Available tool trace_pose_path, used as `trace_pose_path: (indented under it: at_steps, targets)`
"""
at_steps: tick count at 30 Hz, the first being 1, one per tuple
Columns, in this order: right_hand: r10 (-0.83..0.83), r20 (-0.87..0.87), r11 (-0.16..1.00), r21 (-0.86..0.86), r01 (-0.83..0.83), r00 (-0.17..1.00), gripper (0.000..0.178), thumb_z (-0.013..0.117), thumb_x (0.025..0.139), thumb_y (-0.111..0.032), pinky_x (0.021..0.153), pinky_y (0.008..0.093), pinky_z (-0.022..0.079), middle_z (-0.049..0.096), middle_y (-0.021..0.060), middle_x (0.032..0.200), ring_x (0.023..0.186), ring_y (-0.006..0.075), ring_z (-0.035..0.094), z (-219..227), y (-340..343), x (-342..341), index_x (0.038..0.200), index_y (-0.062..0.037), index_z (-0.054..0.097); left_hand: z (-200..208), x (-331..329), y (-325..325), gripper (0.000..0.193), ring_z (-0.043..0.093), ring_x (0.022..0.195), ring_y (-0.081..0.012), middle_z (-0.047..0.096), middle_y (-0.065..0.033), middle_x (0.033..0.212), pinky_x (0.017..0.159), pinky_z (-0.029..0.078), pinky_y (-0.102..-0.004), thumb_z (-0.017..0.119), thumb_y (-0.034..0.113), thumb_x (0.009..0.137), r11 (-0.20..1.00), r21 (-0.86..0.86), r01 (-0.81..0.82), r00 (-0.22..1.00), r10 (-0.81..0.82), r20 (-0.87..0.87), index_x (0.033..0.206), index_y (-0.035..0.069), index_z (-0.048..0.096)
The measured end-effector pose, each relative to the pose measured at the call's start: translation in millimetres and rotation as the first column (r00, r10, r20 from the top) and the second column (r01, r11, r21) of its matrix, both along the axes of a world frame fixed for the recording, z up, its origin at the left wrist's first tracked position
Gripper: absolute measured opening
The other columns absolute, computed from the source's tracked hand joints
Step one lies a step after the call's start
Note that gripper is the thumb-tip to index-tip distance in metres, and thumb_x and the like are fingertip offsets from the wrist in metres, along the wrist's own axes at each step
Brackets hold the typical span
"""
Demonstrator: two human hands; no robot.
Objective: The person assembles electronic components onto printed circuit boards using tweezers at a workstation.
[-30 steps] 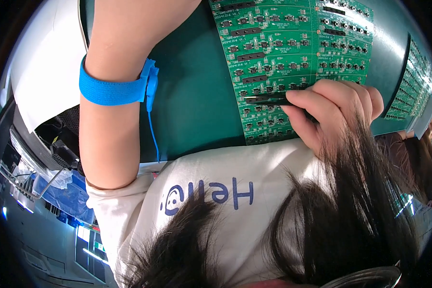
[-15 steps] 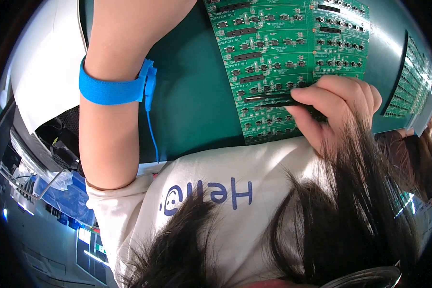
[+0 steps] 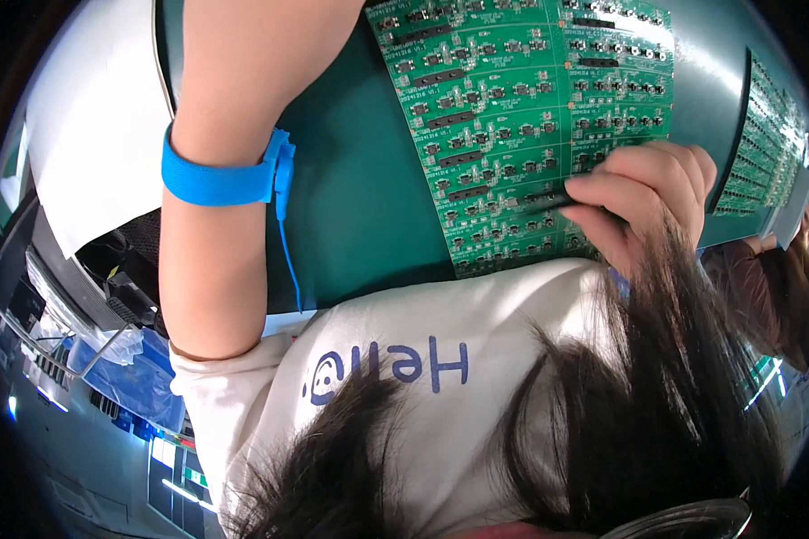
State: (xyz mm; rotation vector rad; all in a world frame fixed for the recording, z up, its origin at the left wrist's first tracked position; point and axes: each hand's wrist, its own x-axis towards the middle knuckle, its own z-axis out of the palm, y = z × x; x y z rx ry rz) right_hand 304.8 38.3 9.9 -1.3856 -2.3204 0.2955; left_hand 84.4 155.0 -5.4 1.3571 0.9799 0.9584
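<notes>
My right hand [image 3: 652,193] is closed around black tweezers [image 3: 548,207], pinched between thumb and fingertips. Their slim tips reach left over a green circuit board panel [image 3: 499,135] and look blurred. The panel carries rows of small black components, and several black strip-shaped parts lie along its left side. The lowest of these strips [image 3: 466,193] is close to the tweezers' tips. My left hand [image 3: 265,45] extends past the top edge, so its fingers are out of sight. It wears a blue wrist strap [image 3: 220,181] with a thin blue cord.
The boards lie on a dark green work surface [image 3: 342,171]. Farther right, another populated green panel [image 3: 764,148] stands past a bright reflection. White sheeting [image 3: 90,108] and a dark bin-like holder [image 3: 121,269] are at the left. Another person [image 3: 764,287] is at the far right.
The tweezers' tips have drawn back to the right, and a black strip now shows on the board near where they were. The panel appears shifted slightly left and down in view.
</notes>
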Motion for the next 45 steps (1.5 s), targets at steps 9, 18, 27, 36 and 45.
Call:
trace_pose_path:
  at_steps: [9, 18, 27, 36, 45]
  targets:
    - [0.031, 0.005, 0.998, -0.057, -0.03, 1.0, 0.021, 0.076, 0.068, -0.029, 0.081, 0.034, 0.033, 0.06, -0.0069, 0.088, 0.081, 0.014, 0.056, -1.9, -7.9, -6.5, 0.088, -0.0236, 0.071, -11.8, -2.3, -5.6, 0.03, 0.061, 0.094, -0.0145, 0.065, -0.0098, 0.11, 0.082, 0.048, -0.0257, 0.051, 0.018, 0.099, 0.992, -0.121, -0.042, 0.968, 0.071, 0.24, 0.115, -0.006, 0.059]
    - [-0.092, -0.042, 0.97, 0.22, 0.099, 0.995, 0.029, 0.081, 0.062, -0.017, 0.075, 0.033, 0.039, 0.062, 0.0017, 0.088, 0.081, 0.02, 0.057, 25.5, 35.8, 0.7, 0.088, -0.0136, 0.069, -6.0, 0.2, -1.4, 0.027, 0.047, 0.071, -0.0025, 0.06, 0.0058, 0.078, 0.061, 0.038, -0.019, 0.06, 0.026, 0.095, 0.997, 0.074, 0.027, 0.979, -0.041, 0.199, 0.093, 0.0, 0.067]
    - [-0.053, 0.02, 0.922, 0.385, 0.042, 0.998, 0.022, 0.079, 0.066, -0.018, 0.069, 0.0295, 0.037, 0.063, -0.0028, 0.087, 0.075, 0.0158, 0.057, 12.5, 78.6, -9.4, 0.087, -0.0161, 0.07, -27.7, -25.0, 7.9, 0.033, 0.058, 0.097, -0.0096, 0.065, -0.004, 0.107, 0.088, 0.044, -0.0252, 0.053, 0.027, 0.098, 0.999, 0.013, 0.052, 0.993, -0.053, 0.11, 0.11, -0.001, 0.064]
    - [-0.052, -0.038, 0.93, 0.361, 0.062, 0.998, 0.023, 0.079, 0.066, -0.015, 0.071, 0.0293, 0.038, 0.063, -0.0007, 0.088, 0.076, 0.0158, 0.057, 11.1, 79.9, -14.7, 0.087, -0.0154, 0.07, -29.8, -28.1, 7.0, 0.032, 0.059, 0.093, -0.0089, 0.066, -0.0035, 0.103, 0.084, 0.045, -0.0239, 0.056, 0.027, 0.096, 0.997, 0.005, 0.072, 0.989, -0.072, 0.127, 0.109, -0.001, 0.065]
    - [-0.05, -0.019, 0.939, 0.34, 0.054, 0.999, 0.021, 0.08, 0.065, -0.014, 0.069, 0.0293, 0.039, 0.063, -0.0009, 0.087, 0.076, 0.0156, 0.058, 8.1, 80.3, -19.7, 0.084, -0.0139, 0.07, -29.0, -28.8, 6.0, 0.032, 0.056, 0.091, -0.0064, 0.066, -0.0007, 0.101, 0.082, 0.043, -0.0221, 0.057, 0.028, 0.096, 0.995, 0.014, 0.103, 0.995, -0.102, -0.007, 0.107, -0.001, 0.066]
